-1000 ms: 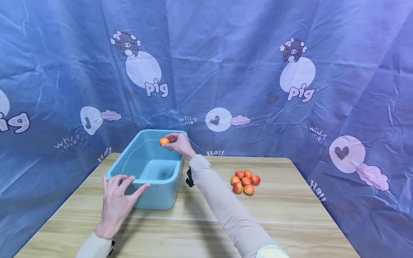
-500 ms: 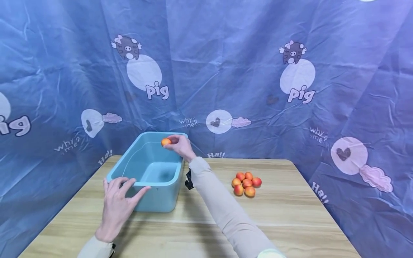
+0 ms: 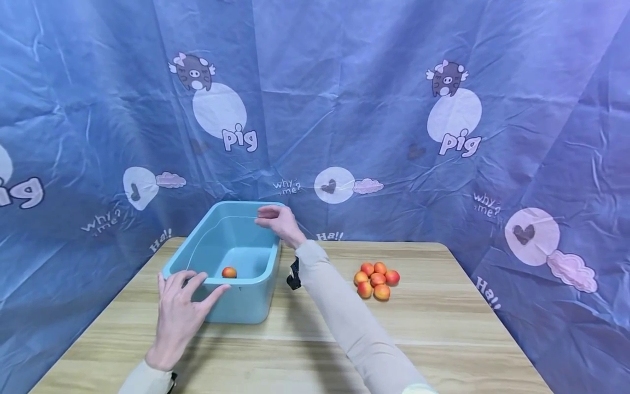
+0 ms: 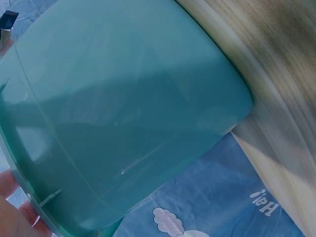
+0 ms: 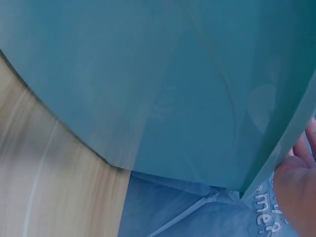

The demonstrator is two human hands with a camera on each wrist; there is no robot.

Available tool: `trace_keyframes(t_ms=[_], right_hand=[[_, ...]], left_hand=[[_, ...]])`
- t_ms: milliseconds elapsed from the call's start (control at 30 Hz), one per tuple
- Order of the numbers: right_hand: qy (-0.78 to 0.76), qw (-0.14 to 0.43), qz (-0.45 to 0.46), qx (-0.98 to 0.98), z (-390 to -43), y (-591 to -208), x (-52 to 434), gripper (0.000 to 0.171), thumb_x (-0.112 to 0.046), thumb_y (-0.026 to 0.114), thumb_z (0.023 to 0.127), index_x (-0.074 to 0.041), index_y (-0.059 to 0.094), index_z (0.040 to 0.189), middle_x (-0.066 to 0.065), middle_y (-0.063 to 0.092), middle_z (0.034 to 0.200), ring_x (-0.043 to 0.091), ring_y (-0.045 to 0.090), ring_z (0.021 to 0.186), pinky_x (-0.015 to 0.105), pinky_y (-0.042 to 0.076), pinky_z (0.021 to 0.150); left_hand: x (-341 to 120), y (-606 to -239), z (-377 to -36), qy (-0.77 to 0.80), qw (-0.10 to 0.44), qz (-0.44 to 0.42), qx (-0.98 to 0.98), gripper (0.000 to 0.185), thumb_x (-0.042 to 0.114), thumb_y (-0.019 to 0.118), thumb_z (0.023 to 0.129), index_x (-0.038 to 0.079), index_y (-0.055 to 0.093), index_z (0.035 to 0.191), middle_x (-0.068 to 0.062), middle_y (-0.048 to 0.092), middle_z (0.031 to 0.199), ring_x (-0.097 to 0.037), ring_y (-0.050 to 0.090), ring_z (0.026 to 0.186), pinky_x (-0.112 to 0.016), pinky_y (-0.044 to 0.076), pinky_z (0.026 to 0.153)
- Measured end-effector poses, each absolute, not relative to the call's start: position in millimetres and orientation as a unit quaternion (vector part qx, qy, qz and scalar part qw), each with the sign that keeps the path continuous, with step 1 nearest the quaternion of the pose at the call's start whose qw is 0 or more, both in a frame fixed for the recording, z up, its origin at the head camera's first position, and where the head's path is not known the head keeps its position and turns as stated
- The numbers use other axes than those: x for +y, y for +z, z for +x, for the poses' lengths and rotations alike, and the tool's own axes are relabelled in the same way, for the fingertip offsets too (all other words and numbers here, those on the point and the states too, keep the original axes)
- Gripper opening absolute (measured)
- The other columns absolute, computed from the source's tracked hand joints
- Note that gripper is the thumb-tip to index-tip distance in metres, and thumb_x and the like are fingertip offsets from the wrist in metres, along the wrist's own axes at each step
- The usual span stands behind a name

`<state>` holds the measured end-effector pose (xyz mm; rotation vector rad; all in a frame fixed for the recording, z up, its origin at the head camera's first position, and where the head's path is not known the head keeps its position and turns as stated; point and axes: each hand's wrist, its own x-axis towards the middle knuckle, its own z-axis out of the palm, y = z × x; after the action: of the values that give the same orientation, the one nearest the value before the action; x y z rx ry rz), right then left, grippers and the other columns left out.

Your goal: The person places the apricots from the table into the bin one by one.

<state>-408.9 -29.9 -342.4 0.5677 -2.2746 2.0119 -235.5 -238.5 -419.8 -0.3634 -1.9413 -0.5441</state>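
Note:
A light blue plastic bin (image 3: 246, 298) stands on the left part of the table. My left hand (image 3: 178, 317) holds its near rim at the left corner, fingers over the edge and thumb along the front. Inside the bin, near the front wall, lies one orange-red apricot (image 3: 229, 272), its lower part hidden by the rim. My right hand (image 3: 281, 223) hovers over the bin's far right rim with nothing between its extended fingers and thumb. Several more apricots (image 3: 377, 279) sit in a cluster on the table to the right. Both wrist views mostly show the bin's outer wall (image 4: 128, 108).
The wooden table (image 3: 433, 328) runs back to a blue patterned cloth (image 3: 315, 98) that hangs behind it and at both sides. My right forearm (image 3: 354, 328) crosses the table between the bin and the apricot cluster.
My right hand has let go of the apricot, which now lies on the bin floor. That hand has shifted slightly right. The left hand stays on the rim.

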Motion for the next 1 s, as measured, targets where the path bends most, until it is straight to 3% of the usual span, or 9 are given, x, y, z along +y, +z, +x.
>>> trace_keyframes(t_ms=[233,467,767,1000], right_hand=[[0.668,0.025,0.194,-0.718,-409.3,-346.1,-11.7,0.036,-0.005,0.074,0.085,0.0,0.067,0.12,0.017,0.07,0.115,0.024,0.07,0.104,0.027,0.054,0.087],[0.677,0.017,0.205,-0.707,-409.1,-353.0,7.9,0.036,-0.001,0.073,0.085,-0.001,0.067,0.121,0.019,0.068,0.119,0.021,0.07,0.104,0.028,0.054,0.09],[0.658,0.021,0.226,-0.718,-405.3,-361.9,31.8,0.038,-0.006,0.074,0.086,0.003,0.065,0.122,0.018,0.069,0.118,0.018,0.07,0.102,0.03,0.053,0.092],[0.668,0.004,0.219,-0.711,-399.2,-375.4,55.4,0.038,-0.001,0.071,0.087,0.005,0.063,0.123,0.021,0.068,0.12,0.019,0.07,0.101,0.032,0.054,0.09]], left_hand=[[-238.0,-419.4,-235.2,-0.224,0.507,-0.147,-0.819,0.054,0.042,0.087,0.061,0.001,0.072,0.092,-0.021,0.062,0.088,-0.039,0.056,0.093,-0.078,0.015,0.105],[-239.0,-422.5,-238.5,-0.224,0.508,-0.149,-0.818,0.059,0.055,0.082,0.067,0.001,0.072,0.092,-0.021,0.063,0.088,-0.04,0.057,0.093,-0.077,0.014,0.106],[-239.7,-421.1,-236.3,-0.227,0.498,-0.143,-0.825,0.052,0.039,0.089,0.06,0.003,0.073,0.095,-0.021,0.063,0.092,-0.04,0.055,0.098,-0.075,0.012,0.109],[-238.7,-425.6,-236.9,-0.222,0.526,-0.138,-0.809,0.065,0.067,0.069,0.077,0.004,0.074,0.093,-0.022,0.066,0.093,-0.042,0.055,0.104,-0.071,0.017,0.111]])
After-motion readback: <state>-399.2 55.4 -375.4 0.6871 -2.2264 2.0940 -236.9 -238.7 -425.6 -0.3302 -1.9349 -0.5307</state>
